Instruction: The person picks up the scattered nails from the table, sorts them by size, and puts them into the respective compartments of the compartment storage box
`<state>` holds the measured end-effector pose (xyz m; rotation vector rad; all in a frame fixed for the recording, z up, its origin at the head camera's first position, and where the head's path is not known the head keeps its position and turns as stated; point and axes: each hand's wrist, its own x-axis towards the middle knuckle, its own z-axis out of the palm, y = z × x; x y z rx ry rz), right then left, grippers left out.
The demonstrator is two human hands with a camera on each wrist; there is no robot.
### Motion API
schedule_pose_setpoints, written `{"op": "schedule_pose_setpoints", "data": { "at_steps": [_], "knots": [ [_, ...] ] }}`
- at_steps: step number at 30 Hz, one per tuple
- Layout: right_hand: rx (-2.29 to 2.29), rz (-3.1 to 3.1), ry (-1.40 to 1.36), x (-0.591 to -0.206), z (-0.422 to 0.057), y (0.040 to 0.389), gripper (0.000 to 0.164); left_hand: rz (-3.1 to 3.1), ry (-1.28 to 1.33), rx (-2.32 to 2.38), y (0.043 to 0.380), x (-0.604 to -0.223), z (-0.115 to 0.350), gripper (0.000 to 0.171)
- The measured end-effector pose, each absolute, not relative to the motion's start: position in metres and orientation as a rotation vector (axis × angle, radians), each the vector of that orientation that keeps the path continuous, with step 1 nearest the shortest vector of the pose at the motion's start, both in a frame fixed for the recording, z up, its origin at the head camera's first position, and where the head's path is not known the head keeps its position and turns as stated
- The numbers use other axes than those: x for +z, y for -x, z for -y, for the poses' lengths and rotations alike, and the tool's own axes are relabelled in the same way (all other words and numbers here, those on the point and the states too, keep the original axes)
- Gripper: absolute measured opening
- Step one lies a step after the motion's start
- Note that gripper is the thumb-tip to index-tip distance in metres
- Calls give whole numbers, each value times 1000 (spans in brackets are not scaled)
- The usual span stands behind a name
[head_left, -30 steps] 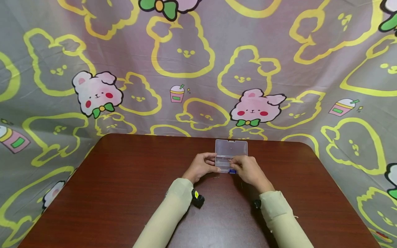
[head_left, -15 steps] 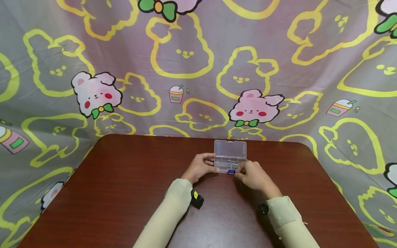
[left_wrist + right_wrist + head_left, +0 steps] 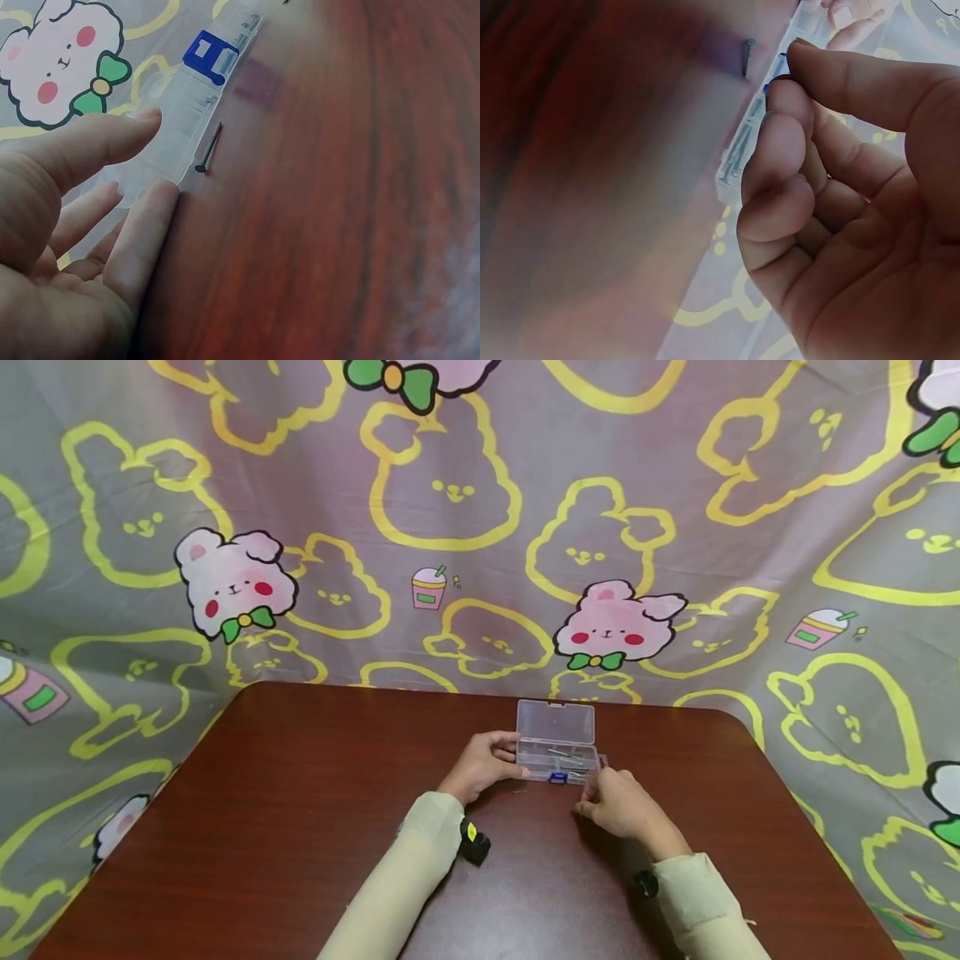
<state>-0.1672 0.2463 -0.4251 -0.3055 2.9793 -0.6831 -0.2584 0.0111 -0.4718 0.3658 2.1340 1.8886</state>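
Observation:
A clear plastic compartment box (image 3: pixel 536 764) with a blue latch (image 3: pixel 558 777) stands on the table, its lid (image 3: pixel 555 722) raised. Several nails (image 3: pixel 573 774) lie in its compartments. My left hand (image 3: pixel 483 766) holds the box's left end, thumb at the front corner and fingers along the side. My right hand (image 3: pixel 621 802) is low over the table by the front right corner, fingers curled and thumb near the index fingertip. I cannot tell whether a nail is between those fingertips. One dark nail (image 3: pixel 210 148) lies on the table just before the box.
The dark reddish wood table (image 3: pixel 337 793) extends around the box. A grey cloth (image 3: pixel 480 560) printed with yellow outlines and pink rabbits hangs behind it. Black wrist cameras (image 3: pixel 474 843) sit below both hands.
My right hand has left the box's inside and moved right and toward me, down to the table. Nails in the compartments now show. My left hand stays at the box.

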Motion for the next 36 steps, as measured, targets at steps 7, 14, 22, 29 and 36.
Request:
{"op": "schedule_pose_setpoints", "data": {
  "at_steps": [7, 14, 22, 29, 36],
  "knots": [
    [-656, -2952, 272, -430, -246, 162, 26, -2132, -374, 1885, 258, -473, -11, 66],
    [-652, -2904, 372, -431, -247, 162, 24, -2140, -351, 1870, 258, -471, -11, 67],
    [-639, -2887, 540, -431, -249, 161, 25, -2143, -365, 1859, 259, -471, -11, 66],
    [-739, -2921, 455, -428, -251, 160, 20, -2142, -366, 1865, 258, -472, -11, 66],
    [-857, -3000, 444, -424, -250, 165, 16, -2131, -381, 1879, 257, -471, -10, 67]
  ]
}}
